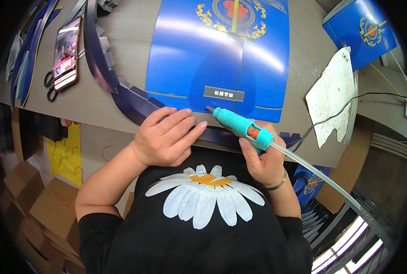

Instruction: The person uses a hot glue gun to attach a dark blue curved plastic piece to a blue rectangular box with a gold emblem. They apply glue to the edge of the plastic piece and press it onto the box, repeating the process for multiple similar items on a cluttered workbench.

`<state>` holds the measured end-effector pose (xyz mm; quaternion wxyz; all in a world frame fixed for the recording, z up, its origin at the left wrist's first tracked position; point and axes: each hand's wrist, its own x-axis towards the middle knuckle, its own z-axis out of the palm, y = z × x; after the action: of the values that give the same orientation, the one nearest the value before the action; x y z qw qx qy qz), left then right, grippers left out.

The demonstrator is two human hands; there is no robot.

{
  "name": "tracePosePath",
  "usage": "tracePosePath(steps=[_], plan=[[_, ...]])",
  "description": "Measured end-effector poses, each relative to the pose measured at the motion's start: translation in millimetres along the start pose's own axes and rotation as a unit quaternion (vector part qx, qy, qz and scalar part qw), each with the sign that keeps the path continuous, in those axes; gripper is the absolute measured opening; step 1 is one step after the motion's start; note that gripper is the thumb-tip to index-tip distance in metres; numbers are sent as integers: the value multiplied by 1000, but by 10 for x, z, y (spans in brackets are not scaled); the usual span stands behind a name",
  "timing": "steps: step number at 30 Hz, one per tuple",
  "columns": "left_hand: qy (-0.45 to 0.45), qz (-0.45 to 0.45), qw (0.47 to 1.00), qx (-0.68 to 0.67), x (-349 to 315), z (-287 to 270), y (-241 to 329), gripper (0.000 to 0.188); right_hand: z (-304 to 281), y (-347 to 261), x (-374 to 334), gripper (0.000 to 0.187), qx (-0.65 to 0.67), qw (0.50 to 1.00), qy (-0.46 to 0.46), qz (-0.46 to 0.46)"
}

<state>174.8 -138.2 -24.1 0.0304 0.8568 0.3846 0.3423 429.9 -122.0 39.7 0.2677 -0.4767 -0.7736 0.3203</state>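
My right hand is wrapped round a turquoise hot glue gun with a clear glue stick running out of its back. The gun's nozzle points left, at the near edge of a glossy blue printed board. Along that edge runs a long dark blue notched strip, which curves away at the left and passes by my hands. Beside the nozzle, my left hand lies with its fingers stretched over the strip and the board's edge. Its thumb is hidden.
At the left lie a lit phone, black-handled scissors and several blue strips. A white torn sheet lies at the right under a black cord. Another blue printed piece stands behind. Cardboard boxes are stacked below left.
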Motion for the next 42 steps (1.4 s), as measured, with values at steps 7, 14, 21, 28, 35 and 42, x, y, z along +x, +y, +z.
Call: tracePosePath(steps=[7, 14, 21, 28, 35, 42], plan=[[-9, 4, 1000, -2, 52, 3, 4, 42, 145, 91, -76, 22, 91, 992, 85, 12], [-36, -18, 999, 1, 63, -30, 49, 47, -54, 29, 2, 21, 194, 969, 47, 146], [-54, -40, 998, -5, 169, -139, 131, 50, -371, 13, -39, 29, 324, 920, 82, 202], [-3, -60, 998, -30, 528, -342, 165, 48, -720, 78, -96, 41, 475, 844, 46, 245], [21, -47, 997, -58, 690, -287, 285, 45, -848, 232, -310, 57, 572, 802, 34, 168], [15, -52, 997, -60, 624, -202, 382, 45, -868, 229, -500, 63, 572, 807, 76, 127]])
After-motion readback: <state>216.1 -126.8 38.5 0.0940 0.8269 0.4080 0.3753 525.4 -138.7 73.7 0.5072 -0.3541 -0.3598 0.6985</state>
